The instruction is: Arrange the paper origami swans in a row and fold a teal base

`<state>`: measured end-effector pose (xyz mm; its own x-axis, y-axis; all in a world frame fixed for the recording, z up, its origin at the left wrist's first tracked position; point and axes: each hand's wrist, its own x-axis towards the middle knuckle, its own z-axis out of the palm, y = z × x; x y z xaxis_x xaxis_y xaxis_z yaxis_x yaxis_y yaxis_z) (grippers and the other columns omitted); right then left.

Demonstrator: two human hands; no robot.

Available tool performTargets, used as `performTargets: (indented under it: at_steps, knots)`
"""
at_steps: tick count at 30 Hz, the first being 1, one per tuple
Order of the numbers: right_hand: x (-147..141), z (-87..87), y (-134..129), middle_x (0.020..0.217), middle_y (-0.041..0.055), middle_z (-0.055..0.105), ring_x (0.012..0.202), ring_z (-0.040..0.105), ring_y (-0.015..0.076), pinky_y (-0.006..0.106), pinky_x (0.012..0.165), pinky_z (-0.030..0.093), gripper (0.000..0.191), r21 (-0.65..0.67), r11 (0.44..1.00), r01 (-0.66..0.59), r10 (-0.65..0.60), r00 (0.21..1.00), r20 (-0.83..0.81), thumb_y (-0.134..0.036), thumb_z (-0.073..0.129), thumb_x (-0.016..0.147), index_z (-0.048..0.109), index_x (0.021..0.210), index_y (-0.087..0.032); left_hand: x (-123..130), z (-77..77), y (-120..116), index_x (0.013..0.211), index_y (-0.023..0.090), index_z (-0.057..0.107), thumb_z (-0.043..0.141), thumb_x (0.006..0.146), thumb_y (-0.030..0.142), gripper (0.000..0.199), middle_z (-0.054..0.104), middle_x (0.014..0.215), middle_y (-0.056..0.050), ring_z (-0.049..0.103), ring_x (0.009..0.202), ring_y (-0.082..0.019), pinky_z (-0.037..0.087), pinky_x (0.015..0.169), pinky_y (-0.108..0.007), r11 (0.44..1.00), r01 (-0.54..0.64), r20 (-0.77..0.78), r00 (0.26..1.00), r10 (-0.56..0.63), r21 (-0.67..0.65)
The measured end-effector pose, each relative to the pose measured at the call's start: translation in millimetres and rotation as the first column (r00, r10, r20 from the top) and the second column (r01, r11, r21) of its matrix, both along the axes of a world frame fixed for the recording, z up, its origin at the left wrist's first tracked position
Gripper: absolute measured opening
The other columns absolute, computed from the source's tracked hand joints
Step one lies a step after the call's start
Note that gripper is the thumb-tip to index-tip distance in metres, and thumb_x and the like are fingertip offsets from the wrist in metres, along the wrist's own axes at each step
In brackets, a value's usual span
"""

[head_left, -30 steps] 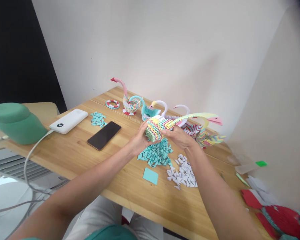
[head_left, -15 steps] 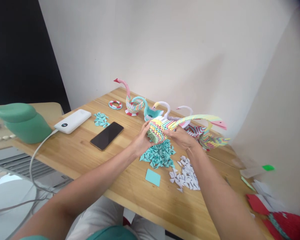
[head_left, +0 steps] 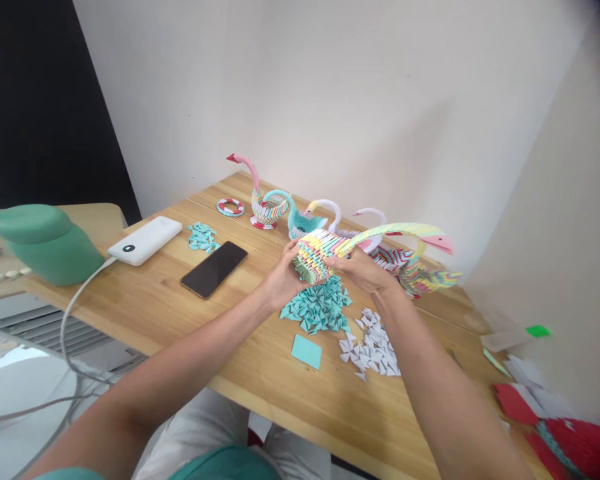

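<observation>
A folded-paper swan (head_left: 316,252) in pastel yellow, pink, white and green is held up, tilted so that its long neck and pink beak point to the right. My left hand (head_left: 283,275) grips the left side of its body. My right hand (head_left: 361,270) is closed on the body near the base of the neck, hiding part of it. Below the swan lies a heap of turquoise paper triangles (head_left: 316,308). Closer to me are white paper triangles (head_left: 377,350), partly behind my right forearm, and a turquoise card (head_left: 306,351).
Behind stand several finished paper swans, among them a pink-necked one (head_left: 255,183) and a turquoise one (head_left: 294,220). A red-and-white paper ring (head_left: 230,207), a phone (head_left: 214,269), a power bank (head_left: 146,241) with a cable and a green container (head_left: 45,247) are leftward. Red paper (head_left: 517,403) lies right.
The swan has tilted very slightly, its neck rising a little. Both hands keep the same hold on it, and the view has shifted slightly.
</observation>
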<state>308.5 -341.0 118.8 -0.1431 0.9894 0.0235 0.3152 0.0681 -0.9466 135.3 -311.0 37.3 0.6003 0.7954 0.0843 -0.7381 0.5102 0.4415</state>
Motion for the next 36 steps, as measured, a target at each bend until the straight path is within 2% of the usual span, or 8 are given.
performTargets:
  at_steps: [4,7,12,17,22,29,33,36]
  knots:
    - [-2,1.5,2,0.117,0.0092,0.077,0.112,0.068,0.0314,0.051,0.104,0.055,0.054,0.020,1.000,0.005,-0.005,1.000,0.029,-0.050,0.088,0.071,0.074,0.113,-0.020,1,-1.7,2,0.130,0.031,0.061,0.068,0.096,0.034,0.035,0.066,0.135,-0.005,0.069,0.110,-0.025,0.063,0.096,-0.049,0.999,0.018,0.005,1.000,-0.018,-0.028]
    - [0,5.9,3,0.114,0.0083,0.077,0.109,0.069,0.0305,0.049,0.101,0.057,0.051,0.031,0.999,-0.021,0.017,0.993,0.113,-0.052,0.087,0.072,0.074,0.109,-0.019,0,-2.1,5,0.134,0.030,0.060,0.065,0.098,0.036,0.037,0.067,0.135,-0.006,0.071,0.108,-0.025,0.064,0.095,-0.048,0.998,0.041,0.006,0.999,-0.040,-0.054]
    - [2,11.0,2,0.113,0.0080,0.077,0.107,0.070,0.0309,0.049,0.098,0.059,0.053,0.015,0.999,-0.031,0.026,0.966,0.259,-0.047,0.088,0.070,0.073,0.111,-0.019,-1,-3.6,8,0.131,0.022,0.065,0.063,0.099,0.045,0.040,0.070,0.132,-0.011,0.072,0.108,-0.026,0.064,0.097,-0.049,0.990,0.127,-0.006,0.992,-0.128,-0.061]
    - [0,7.3,2,0.116,0.0072,0.077,0.109,0.070,0.0310,0.049,0.102,0.057,0.050,0.007,1.000,-0.022,0.020,0.971,0.237,-0.046,0.085,0.074,0.071,0.115,-0.020,0,-4.7,5,0.135,0.024,0.062,0.067,0.099,0.039,0.039,0.071,0.130,-0.009,0.073,0.108,-0.025,0.061,0.103,-0.051,0.990,0.119,0.014,0.993,-0.118,-0.076]
    - [-4,7.6,2,0.114,0.0078,0.077,0.110,0.070,0.0324,0.052,0.105,0.055,0.050,-0.022,1.000,-0.003,0.008,0.973,0.230,-0.046,0.084,0.075,0.071,0.114,-0.018,-2,-0.2,3,0.133,0.024,0.062,0.061,0.103,0.036,0.032,0.072,0.127,-0.007,0.073,0.104,-0.021,0.061,0.105,-0.048,0.989,0.125,0.036,0.992,-0.122,-0.080]
    - [-6,12.1,1,0.109,0.0069,0.078,0.109,0.070,0.0327,0.054,0.107,0.054,0.044,-0.010,1.000,-0.015,0.017,0.975,0.221,-0.046,0.086,0.075,0.075,0.108,-0.020,-1,-1.6,5,0.130,0.023,0.065,0.062,0.102,0.039,0.032,0.072,0.128,-0.008,0.072,0.107,-0.024,0.062,0.101,-0.049,0.988,0.136,0.025,0.991,-0.135,-0.076]
    - [-6,3.0,5,0.110,0.0075,0.078,0.106,0.071,0.0320,0.053,0.103,0.056,0.049,0.011,1.000,0.020,-0.022,0.979,0.200,-0.048,0.087,0.074,0.073,0.112,-0.019,-1,-3.7,8,0.133,0.021,0.065,0.057,0.104,0.040,0.035,0.072,0.128,-0.010,0.071,0.110,-0.025,0.062,0.099,-0.047,0.988,0.131,0.007,0.991,-0.131,-0.083]
    - [-8,-5.7,5,0.123,0.0099,0.075,0.116,0.068,0.0335,0.052,0.107,0.054,0.061,0.102,0.994,0.049,-0.063,0.987,0.146,-0.050,0.087,0.074,0.070,0.123,-0.018,-3,-4.7,11,0.133,0.020,0.065,0.053,0.106,0.040,0.036,0.071,0.128,-0.011,0.070,0.112,-0.025,0.062,0.098,-0.045,0.988,0.118,-0.006,0.993,-0.119,-0.097]
